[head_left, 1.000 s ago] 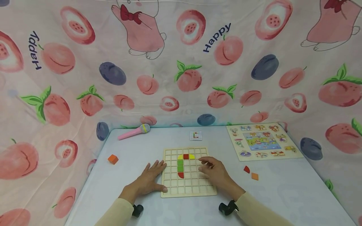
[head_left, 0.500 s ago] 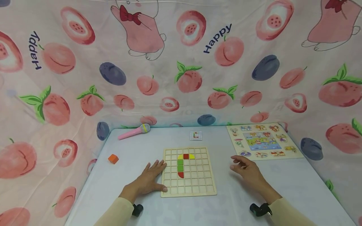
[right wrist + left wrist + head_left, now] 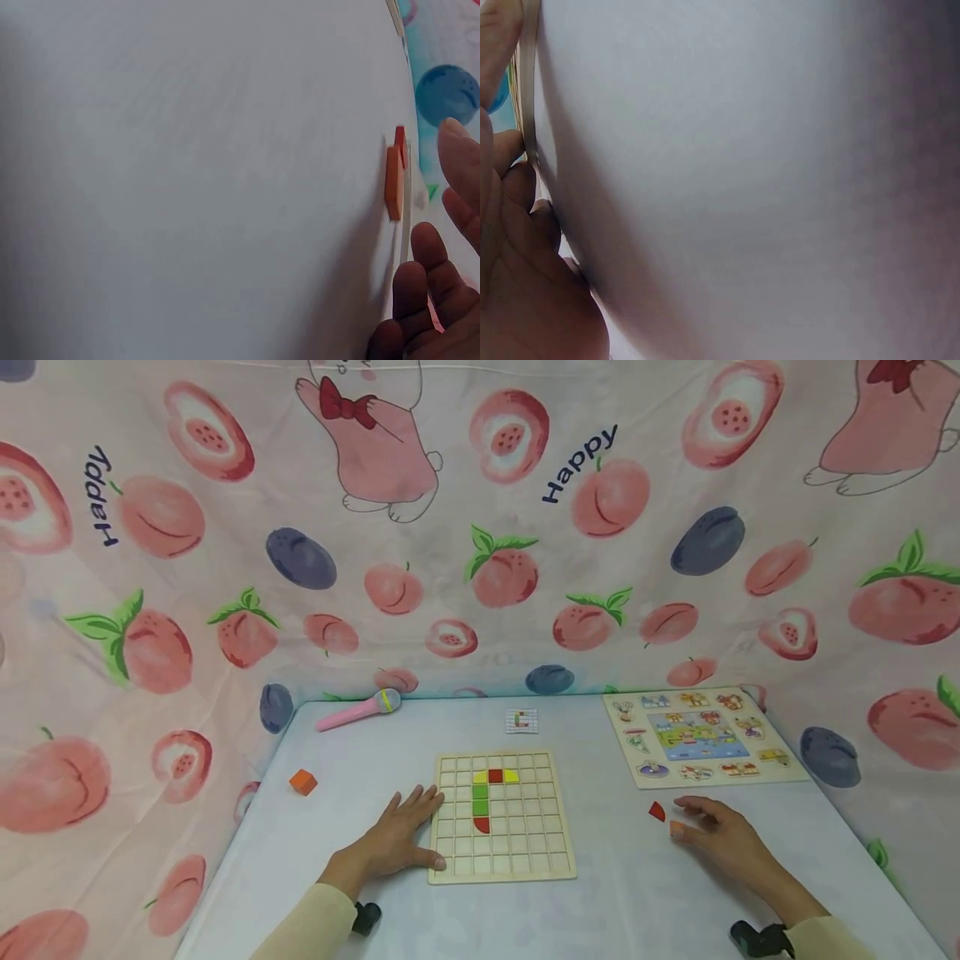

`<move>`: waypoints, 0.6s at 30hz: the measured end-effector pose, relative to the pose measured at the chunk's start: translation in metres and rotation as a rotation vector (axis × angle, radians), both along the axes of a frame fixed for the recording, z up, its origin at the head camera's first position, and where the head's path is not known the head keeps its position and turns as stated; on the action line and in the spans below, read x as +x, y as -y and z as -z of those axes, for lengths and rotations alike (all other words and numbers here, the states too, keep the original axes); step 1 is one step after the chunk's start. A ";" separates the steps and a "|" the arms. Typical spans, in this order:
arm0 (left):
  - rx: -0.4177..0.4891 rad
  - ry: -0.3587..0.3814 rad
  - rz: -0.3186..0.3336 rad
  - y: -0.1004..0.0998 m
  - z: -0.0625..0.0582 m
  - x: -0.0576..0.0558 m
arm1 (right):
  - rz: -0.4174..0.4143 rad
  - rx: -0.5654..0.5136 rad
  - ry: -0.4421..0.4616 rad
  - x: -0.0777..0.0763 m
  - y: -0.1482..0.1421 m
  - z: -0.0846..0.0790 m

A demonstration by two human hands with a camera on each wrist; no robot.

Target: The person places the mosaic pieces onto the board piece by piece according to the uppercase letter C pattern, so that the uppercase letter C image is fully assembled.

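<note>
My left hand (image 3: 401, 835) lies spread on the table, its fingertips and thumb against the left edge of a wooden grid board (image 3: 525, 843). On the board a red square tile (image 3: 496, 776) sits between two yellow curved tiles; green squares (image 3: 480, 800) and a red quarter-round tile (image 3: 482, 825) run down below the left one. My right hand (image 3: 723, 843) hovers at the right with thumb and fingers apart. Close by its fingertips lie an orange square tile (image 3: 394, 184), mostly hidden by the thumb in the head view, and a red quarter-round tile (image 3: 657, 811).
A small pattern card (image 3: 522, 721) lies behind the board. At the back right is a picture puzzle board (image 3: 626, 752). A pink toy microphone (image 3: 348, 716) and an orange block (image 3: 303, 782) are on the left. A fruit-print cloth (image 3: 450, 577) hangs behind the table.
My right hand has moved from the board's right side across to the loose orange and red tiles. The left hand has stayed at the board's edge.
</note>
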State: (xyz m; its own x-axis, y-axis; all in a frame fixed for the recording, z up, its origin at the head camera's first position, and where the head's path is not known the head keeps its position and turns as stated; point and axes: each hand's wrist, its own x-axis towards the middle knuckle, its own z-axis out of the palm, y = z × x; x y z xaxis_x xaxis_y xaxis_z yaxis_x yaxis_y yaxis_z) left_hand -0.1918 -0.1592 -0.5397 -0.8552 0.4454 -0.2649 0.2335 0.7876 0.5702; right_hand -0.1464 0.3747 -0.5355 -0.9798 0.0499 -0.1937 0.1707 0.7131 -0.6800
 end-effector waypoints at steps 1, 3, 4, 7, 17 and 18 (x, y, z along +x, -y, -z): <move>-0.003 0.000 -0.001 0.000 0.000 0.000 | -0.003 0.006 0.011 0.000 -0.002 0.001; -0.005 -0.001 -0.002 0.000 0.001 0.000 | -0.010 0.023 0.020 0.000 -0.004 0.003; -0.006 -0.003 -0.003 0.000 0.001 0.000 | -0.013 0.031 0.023 0.000 -0.005 0.004; -0.005 -0.008 -0.005 0.001 0.002 0.001 | -0.013 0.061 0.018 -0.002 -0.006 0.008; -0.009 -0.013 0.008 0.001 0.001 0.000 | 0.005 0.131 -0.016 -0.006 -0.011 0.012; -0.010 -0.012 0.008 0.001 0.001 0.000 | 0.010 0.136 -0.017 -0.006 -0.012 0.012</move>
